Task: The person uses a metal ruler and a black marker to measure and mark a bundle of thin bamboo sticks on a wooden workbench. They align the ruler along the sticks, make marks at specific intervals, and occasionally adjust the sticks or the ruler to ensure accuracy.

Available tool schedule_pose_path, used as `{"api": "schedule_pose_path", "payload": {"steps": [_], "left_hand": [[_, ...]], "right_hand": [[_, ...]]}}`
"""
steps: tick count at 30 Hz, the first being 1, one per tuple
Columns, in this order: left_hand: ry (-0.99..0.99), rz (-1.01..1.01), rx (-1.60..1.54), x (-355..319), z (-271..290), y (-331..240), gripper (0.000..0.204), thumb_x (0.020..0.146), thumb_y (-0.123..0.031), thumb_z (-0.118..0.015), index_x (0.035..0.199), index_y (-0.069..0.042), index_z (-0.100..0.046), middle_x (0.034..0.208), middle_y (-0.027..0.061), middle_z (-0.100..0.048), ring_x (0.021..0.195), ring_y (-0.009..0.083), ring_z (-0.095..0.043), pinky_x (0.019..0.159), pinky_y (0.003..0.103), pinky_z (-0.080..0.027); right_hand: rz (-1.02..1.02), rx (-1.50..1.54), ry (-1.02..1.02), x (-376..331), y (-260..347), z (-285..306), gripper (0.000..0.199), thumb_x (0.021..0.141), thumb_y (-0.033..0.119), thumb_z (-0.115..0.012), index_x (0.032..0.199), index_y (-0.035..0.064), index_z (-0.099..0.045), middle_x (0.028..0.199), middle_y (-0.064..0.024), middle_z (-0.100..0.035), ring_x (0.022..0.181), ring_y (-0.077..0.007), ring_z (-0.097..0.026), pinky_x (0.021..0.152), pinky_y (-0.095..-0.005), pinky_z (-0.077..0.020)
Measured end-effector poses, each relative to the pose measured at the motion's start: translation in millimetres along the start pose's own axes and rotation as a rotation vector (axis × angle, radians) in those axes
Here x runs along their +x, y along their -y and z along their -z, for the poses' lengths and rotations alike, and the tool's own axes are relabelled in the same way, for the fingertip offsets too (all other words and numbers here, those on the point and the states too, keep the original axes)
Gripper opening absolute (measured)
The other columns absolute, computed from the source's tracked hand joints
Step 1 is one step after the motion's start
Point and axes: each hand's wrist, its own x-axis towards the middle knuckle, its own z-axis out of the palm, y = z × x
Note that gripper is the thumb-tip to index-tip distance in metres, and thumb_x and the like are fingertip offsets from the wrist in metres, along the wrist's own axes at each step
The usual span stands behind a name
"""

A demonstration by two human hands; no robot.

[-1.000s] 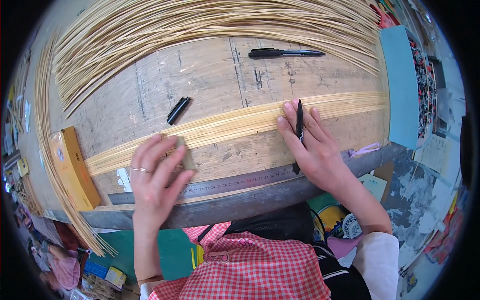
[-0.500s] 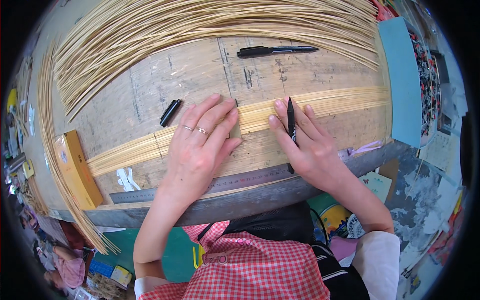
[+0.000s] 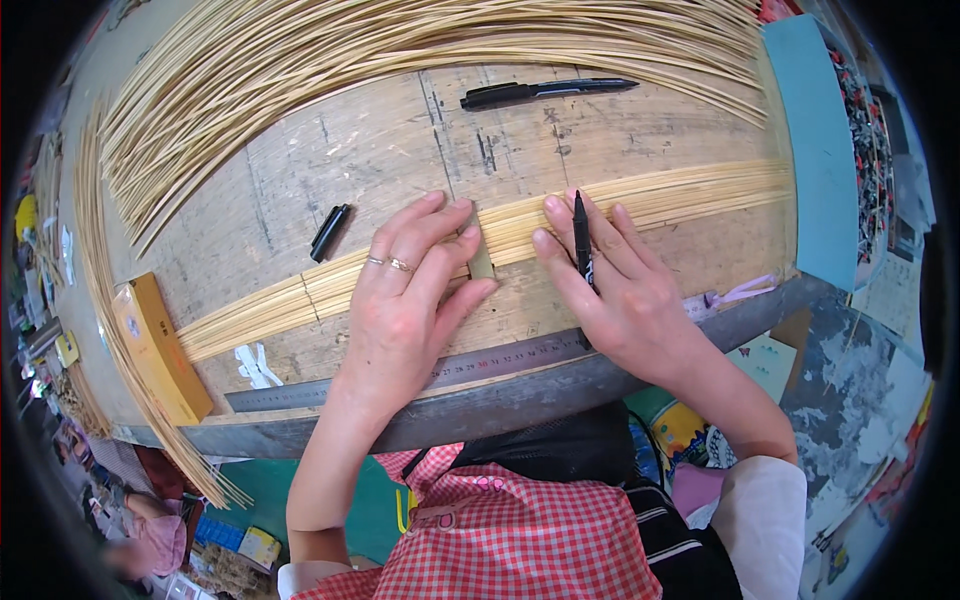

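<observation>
A flat row of thin pale wooden sticks [image 3: 690, 193] lies side by side across the table, with a dark line marked across it at the left. My left hand [image 3: 400, 295], wearing two rings, grips a short greenish-grey flat strip [image 3: 482, 262] set crosswise over the sticks. Its thumb is at the strip's near end, its fingertips along the far part. In my right hand [image 3: 630, 290] an uncapped black marker pen [image 3: 582, 235] sits between the fingers, tip pointing away from me. The index and other fingertips of that hand rest on the sticks, just right of the strip.
A large bundle of sticks [image 3: 330, 90] covers the far side. Nearer lie another black marker [image 3: 550, 93] and a loose black cap [image 3: 330, 232]. A yellow box [image 3: 165, 350] stands left, a light-blue box [image 3: 815, 150] right. A steel ruler [image 3: 500, 362] runs along the front edge.
The left fingers have bent a little more, and more of the greenish strip shows beside them. My right hand stays almost in place on the sticks. The whole view has shifted slightly.
</observation>
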Motion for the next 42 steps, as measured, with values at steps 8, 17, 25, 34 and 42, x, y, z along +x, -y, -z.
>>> {"api": "schedule_pose_path", "payload": {"steps": [8, 17, 25, 34, 42], "left_hand": [[-0.010, -0.015, 0.023, 1, 1, -1, 0.043, 0.071, -0.010, -0.086, 0.109, -0.002, -0.068, 0.129, 0.0102, -0.065, 0.126, 0.0347, -0.058, 0.101, 0.042, -0.052], [0.001, 0.034, -0.044, 0, 1, -1, 0.044, 0.070, -0.006, -0.087, 0.110, -0.003, -0.069, 0.130, 0.0120, -0.066, 0.129, 0.0361, -0.057, 0.106, 0.045, -0.050], [-0.001, 0.023, -0.036, 0, 1, 0, 0.043, 0.069, -0.006, -0.087, 0.108, -0.002, -0.068, 0.130, 0.0120, -0.066, 0.128, 0.0361, -0.058, 0.104, 0.044, -0.051], [-0.011, 0.013, -0.049, -1, 0, 2, 0.044, 0.067, -0.005, -0.087, 0.106, -0.001, -0.068, 0.130, 0.0126, -0.066, 0.128, 0.0364, -0.058, 0.105, 0.045, -0.050], [-0.013, 0.014, -0.047, 0, 1, 2, 0.043, 0.067, -0.005, -0.087, 0.105, -0.001, -0.068, 0.130, 0.0126, -0.066, 0.128, 0.0364, -0.058, 0.104, 0.045, -0.051]], "right_hand": [[0.003, 0.034, -0.013, 1, -2, 2, 0.045, 0.085, 0.011, -0.058, 0.128, -0.0021, -0.064, 0.143, -0.0226, -0.057, 0.139, -0.0381, -0.050, 0.108, -0.0513, -0.0470], [-0.357, 0.965, -0.286, 2, 6, 14, 0.063, 0.101, 0.051, -0.052, 0.133, -0.0020, -0.063, 0.111, -0.0198, -0.071, 0.096, -0.0293, -0.071, 0.081, -0.0364, -0.0549], [-0.352, 0.968, -0.363, 27, 19, -7, 0.031, 0.092, 0.010, -0.069, 0.120, -0.0043, -0.067, 0.089, -0.0169, -0.070, 0.075, -0.0269, -0.070, 0.064, -0.0325, -0.0529], [-0.337, 0.870, -0.442, 32, 22, -17, 0.027, 0.085, -0.003, -0.069, 0.112, -0.0042, -0.067, 0.086, -0.0171, -0.070, 0.073, -0.0283, -0.070, 0.064, -0.0343, -0.0544], [-0.283, 0.747, -0.344, 30, 24, -7, 0.030, 0.083, -0.004, -0.071, 0.112, -0.0035, -0.066, 0.090, -0.0179, -0.069, 0.073, -0.0319, -0.070, 0.064, -0.0364, -0.0553]]}}
